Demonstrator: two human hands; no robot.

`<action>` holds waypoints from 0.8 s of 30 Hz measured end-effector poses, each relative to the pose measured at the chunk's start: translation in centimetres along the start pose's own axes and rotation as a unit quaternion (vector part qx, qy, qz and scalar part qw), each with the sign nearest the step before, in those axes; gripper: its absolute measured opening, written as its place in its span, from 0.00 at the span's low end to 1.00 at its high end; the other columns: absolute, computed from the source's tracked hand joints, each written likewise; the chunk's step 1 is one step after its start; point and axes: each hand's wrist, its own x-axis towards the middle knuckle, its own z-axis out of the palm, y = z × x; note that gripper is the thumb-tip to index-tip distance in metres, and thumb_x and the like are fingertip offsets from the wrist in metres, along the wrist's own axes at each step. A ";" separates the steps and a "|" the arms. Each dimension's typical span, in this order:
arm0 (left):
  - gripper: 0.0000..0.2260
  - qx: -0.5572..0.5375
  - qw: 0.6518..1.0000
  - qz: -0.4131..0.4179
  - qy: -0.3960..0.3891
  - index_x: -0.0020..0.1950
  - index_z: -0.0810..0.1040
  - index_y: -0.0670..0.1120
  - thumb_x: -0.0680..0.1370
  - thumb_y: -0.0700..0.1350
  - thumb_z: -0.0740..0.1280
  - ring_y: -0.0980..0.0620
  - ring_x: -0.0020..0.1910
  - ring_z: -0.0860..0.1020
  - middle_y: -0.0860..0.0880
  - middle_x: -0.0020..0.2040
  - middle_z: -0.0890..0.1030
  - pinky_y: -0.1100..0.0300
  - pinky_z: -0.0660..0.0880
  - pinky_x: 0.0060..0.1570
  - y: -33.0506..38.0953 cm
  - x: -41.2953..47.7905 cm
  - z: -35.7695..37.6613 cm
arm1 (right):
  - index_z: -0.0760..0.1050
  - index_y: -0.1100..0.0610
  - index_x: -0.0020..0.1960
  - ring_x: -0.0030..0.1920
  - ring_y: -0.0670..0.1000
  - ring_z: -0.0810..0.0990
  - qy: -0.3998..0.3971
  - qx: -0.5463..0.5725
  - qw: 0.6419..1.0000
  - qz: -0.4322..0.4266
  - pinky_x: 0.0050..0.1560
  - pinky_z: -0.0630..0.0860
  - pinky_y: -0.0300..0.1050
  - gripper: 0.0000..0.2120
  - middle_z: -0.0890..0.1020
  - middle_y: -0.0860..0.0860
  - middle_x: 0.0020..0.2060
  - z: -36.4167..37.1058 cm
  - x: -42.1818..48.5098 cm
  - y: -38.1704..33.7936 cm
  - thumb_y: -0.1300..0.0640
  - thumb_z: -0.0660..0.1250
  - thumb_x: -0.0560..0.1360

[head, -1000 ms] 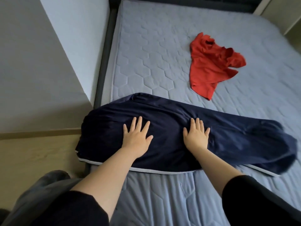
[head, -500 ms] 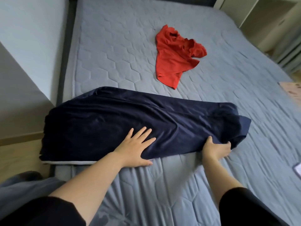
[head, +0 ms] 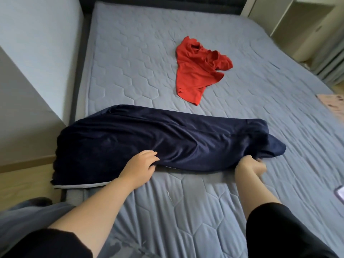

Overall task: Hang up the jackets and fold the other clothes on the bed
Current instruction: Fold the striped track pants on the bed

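gripping the near edge of the garment point(head: 167, 138) with curled fingers point(head: 149, 155) of the left hand point(head: 138, 167); pinching its right end in the right hand point(head: 250, 167), slightly blurred. likely to bunch, or slip off the side, if pulled harder at one end. stretched across the near part of the bed point(head: 130, 62), long axis left to right, left end overhanging the edge. well apart from the shirt point(head: 195, 71).

Single head-worn wide-angle view, looking forward and down, close over the bed point(head: 186, 211) near edge
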 end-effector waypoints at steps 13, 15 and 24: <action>0.25 -0.079 0.878 -0.255 0.396 0.72 0.65 0.39 0.74 0.33 0.64 0.38 0.68 0.66 0.37 0.69 0.67 0.49 0.63 0.68 -3.7 1.2 -5.3 | 0.65 0.56 0.71 0.60 0.49 0.75 -0.417 -0.015 0.854 -0.310 0.55 0.70 0.38 0.25 0.74 0.52 0.61 12.9 -15.5 -7.0 0.64 0.62 0.76; 0.26 0.066 0.924 -0.074 0.370 0.67 0.71 0.39 0.69 0.32 0.65 0.37 0.65 0.68 0.37 0.66 0.70 0.44 0.66 0.64 -3.3 1.4 -4.9 | 0.70 0.59 0.66 0.59 0.54 0.76 -0.272 0.006 0.936 -0.223 0.55 0.70 0.41 0.21 0.76 0.55 0.58 11.8 -13.2 -3.9 0.62 0.63 0.74; 0.27 0.227 0.974 -0.022 -0.003 0.72 0.65 0.49 0.74 0.35 0.63 0.48 0.55 0.72 0.49 0.58 0.73 0.57 0.72 0.46 -0.8 2.1 0.4 | 0.72 0.61 0.63 0.57 0.54 0.79 -0.239 0.221 0.933 0.152 0.53 0.74 0.41 0.15 0.78 0.57 0.60 8.6 -5.7 0.5 0.62 0.65 0.76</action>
